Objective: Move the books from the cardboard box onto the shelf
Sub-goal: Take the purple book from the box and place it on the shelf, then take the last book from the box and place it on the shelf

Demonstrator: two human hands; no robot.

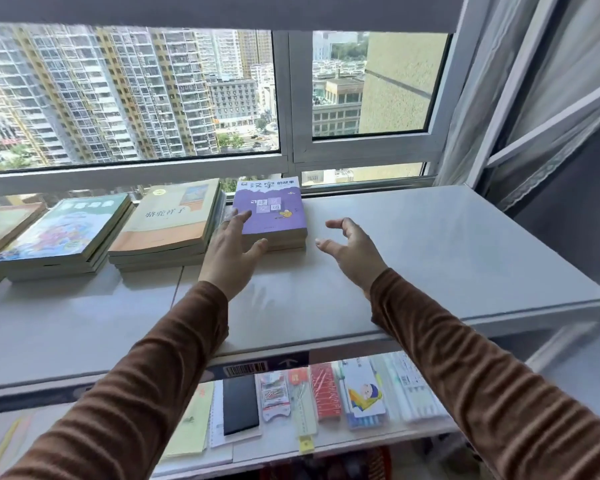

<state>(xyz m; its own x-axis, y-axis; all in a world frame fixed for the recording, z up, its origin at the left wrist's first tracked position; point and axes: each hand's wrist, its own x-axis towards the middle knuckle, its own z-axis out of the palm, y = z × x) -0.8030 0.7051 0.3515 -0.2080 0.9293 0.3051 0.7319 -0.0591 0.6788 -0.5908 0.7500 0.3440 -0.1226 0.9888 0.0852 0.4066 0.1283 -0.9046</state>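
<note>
A purple book (274,209) tops a small stack on the white shelf top (413,251) by the window. My left hand (231,252) lies against the stack's left front corner, fingers straight, thumb touching the front edge. Just right of the stack hovers my right hand (350,249), fingers loosely curled and holding nothing. To the left lie a beige book stack (168,221), a colourful green-blue book stack (66,233), and another stack (0,230) cut off at the left edge. The cardboard box is out of sight.
A lower shelf (326,445) holds notebooks, a black pad (240,405), a ruler, a red card pack (324,391) and pen packs (409,386). The window frame (288,161) runs behind the books. A curtain (520,81) hangs at right.
</note>
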